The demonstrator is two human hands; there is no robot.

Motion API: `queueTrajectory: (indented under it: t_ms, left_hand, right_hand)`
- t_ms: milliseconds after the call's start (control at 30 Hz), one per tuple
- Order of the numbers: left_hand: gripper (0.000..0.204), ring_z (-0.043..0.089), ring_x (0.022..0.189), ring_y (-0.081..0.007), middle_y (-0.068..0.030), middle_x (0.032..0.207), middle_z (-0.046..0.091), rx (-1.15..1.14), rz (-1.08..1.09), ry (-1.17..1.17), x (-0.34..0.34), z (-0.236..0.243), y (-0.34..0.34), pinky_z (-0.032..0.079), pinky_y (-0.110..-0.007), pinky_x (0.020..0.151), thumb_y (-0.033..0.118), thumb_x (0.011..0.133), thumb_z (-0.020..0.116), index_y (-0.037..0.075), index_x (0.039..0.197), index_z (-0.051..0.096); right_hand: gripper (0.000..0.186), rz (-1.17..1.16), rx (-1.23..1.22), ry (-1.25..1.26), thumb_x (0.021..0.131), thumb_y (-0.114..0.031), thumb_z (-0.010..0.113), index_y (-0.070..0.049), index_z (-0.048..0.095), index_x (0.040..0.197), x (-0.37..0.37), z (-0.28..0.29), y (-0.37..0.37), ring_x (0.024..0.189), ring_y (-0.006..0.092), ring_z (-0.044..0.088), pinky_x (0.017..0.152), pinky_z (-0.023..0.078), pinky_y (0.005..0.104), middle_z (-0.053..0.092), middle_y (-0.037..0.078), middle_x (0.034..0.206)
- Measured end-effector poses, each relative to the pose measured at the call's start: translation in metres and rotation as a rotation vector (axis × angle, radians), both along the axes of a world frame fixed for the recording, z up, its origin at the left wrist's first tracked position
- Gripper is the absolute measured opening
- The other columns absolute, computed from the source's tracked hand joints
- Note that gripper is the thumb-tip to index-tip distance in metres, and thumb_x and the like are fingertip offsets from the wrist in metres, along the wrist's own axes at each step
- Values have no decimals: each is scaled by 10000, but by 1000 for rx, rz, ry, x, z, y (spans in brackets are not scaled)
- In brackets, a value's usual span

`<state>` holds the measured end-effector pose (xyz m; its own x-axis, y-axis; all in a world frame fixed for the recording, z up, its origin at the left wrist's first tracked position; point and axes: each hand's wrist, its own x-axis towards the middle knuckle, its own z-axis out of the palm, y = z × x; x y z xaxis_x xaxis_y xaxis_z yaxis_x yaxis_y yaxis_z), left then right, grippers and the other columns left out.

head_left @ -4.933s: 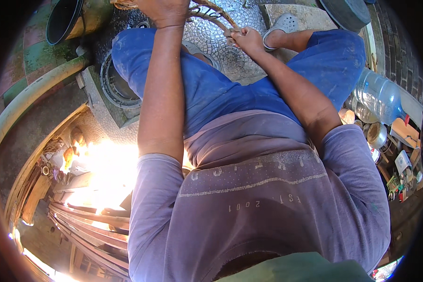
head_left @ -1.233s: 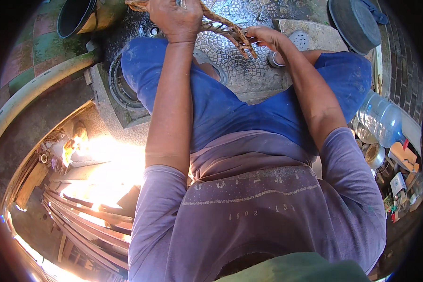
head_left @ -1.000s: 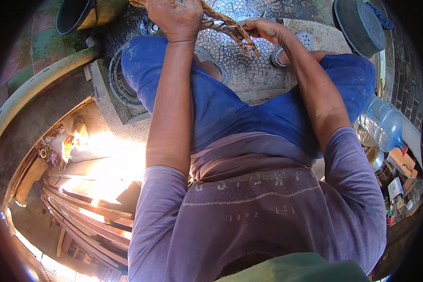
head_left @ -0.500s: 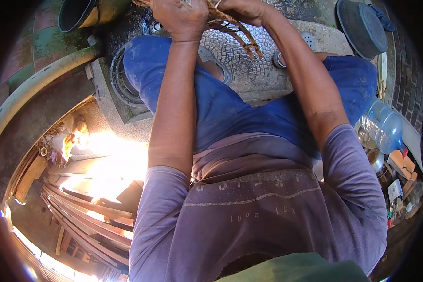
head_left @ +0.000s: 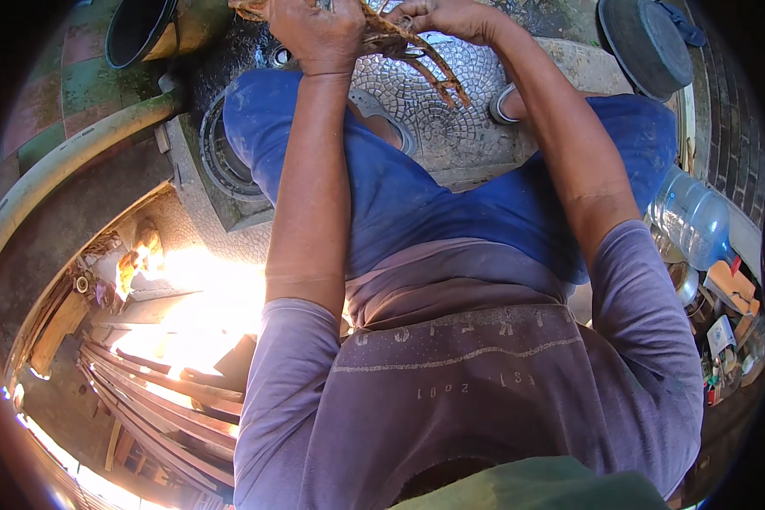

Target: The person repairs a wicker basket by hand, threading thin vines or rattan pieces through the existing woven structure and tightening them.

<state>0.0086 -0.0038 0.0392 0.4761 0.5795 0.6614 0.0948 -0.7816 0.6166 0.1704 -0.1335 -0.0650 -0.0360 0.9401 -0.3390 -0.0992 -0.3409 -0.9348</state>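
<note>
A brown, knobbly, forked piece like a root or branch [head_left: 438, 70] is held at the top edge of the view, its thin prongs pointing down and right. My left hand [head_left: 321, 32] is closed round its left part, and one end sticks out past the knuckles. To the right, my right hand [head_left: 450, 19] has its fingers pinched together close against the piece; what lies between them is too small to make out. The upper part of the piece is cut off by the frame. Below it are wet, pebble-patterned paving and my feet in grey shoes.
A dark bucket [head_left: 140, 34] lies tipped at the upper left, above a curved pale pipe [head_left: 85, 136]. At the upper right rests a grey round basin [head_left: 646, 47]. A clear blue water jug [head_left: 693, 219] and clutter lie on the right. Wooden planks [head_left: 161, 399] are stacked lower left.
Both hands have shifted slightly up and left with the brown piece. My right hand has turned, and its fingers are now drawn together beside the piece.
</note>
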Motion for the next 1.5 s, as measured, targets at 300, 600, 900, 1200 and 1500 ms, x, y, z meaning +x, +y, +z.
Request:
queueTrajectory:
  t_ms: [300,600,900,1200,1500]
  left_hand:
    - [109,630,769,-355,-150,827,644,64,-54,-3,10,10,-30,478,-448,715,141,904,695,33,915,685]
    - [114,615,710,-346,-146,786,621,47,-17,15,28,8,-61,482,-444,662,144,923,672,30,916,672]
    - [257,697,831,-358,-185,917,731,-6,67,-65,35,-1,-27,545,-429,776,234,927,667,-10,951,744]
    - [342,704,857,-376,-199,940,740,8,128,-37,29,-10,-5,545,-442,797,308,942,630,-13,965,746]
    - [325,699,813,-366,-185,906,737,-29,141,-38,28,-9,3,540,-441,766,319,937,648,9,937,744]
  right_hand:
    - [341,-166,-311,-493,943,-33,616,-115,736,1251,-7,-35,-74,1019,139,648,963,489,316,747,34,1064]
    - [307,-408,-243,-414,998,-30,546,-101,708,1248,-8,-31,-114,1027,109,635,940,487,299,729,5,1077]
    - [287,-863,-114,-688,986,-117,536,-71,720,1202,-9,-47,-134,992,231,699,914,527,346,754,127,1080]
    - [254,-1211,81,-866,957,-176,560,-76,659,1168,-104,46,-100,1012,433,689,905,537,470,715,235,1074]
    - [240,-964,-27,-891,921,-83,590,-36,629,1153,-143,8,-107,1023,436,666,902,508,520,692,217,1101]
